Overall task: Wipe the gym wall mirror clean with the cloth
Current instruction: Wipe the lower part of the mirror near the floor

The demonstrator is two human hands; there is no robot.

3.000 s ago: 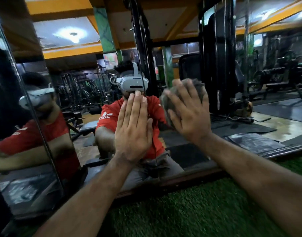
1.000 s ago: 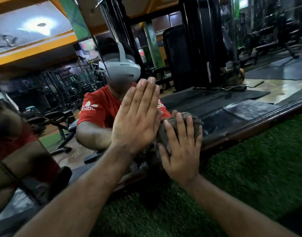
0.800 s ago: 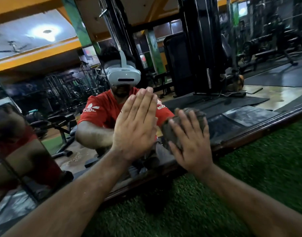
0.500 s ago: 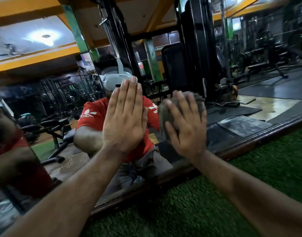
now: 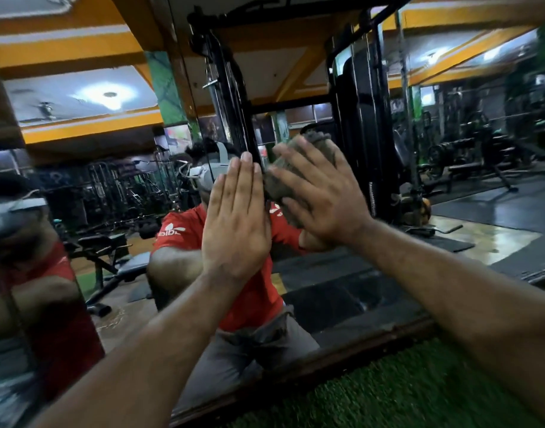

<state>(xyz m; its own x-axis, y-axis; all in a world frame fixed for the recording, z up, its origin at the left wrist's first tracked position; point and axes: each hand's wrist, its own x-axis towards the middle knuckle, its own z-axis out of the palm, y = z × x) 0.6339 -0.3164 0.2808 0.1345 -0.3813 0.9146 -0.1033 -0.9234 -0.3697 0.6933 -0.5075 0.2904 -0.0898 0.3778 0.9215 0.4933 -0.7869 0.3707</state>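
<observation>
At frame centre the right hand (image 5: pixel 319 196), fingers spread flat, presses the grey cloth (image 5: pixel 296 168) against the wall mirror (image 5: pixel 450 180); the left hand (image 5: pixel 235 220) braces open-palmed beside it. Best keep pressure even, overlapping strokes down toward the wooden bottom frame (image 5: pixel 342 350)

The only lettering that could be made out stood in the mirror (image 5: pixel 342 282): a white trefoil logo with mirrored letters under it, reading roughly "adid", on the chest of the reflected red shirt (image 5: pixel 184 239). White vertical lettering ran down the black weight machine (image 5: pixel 357 156), too blurred to read.
</observation>
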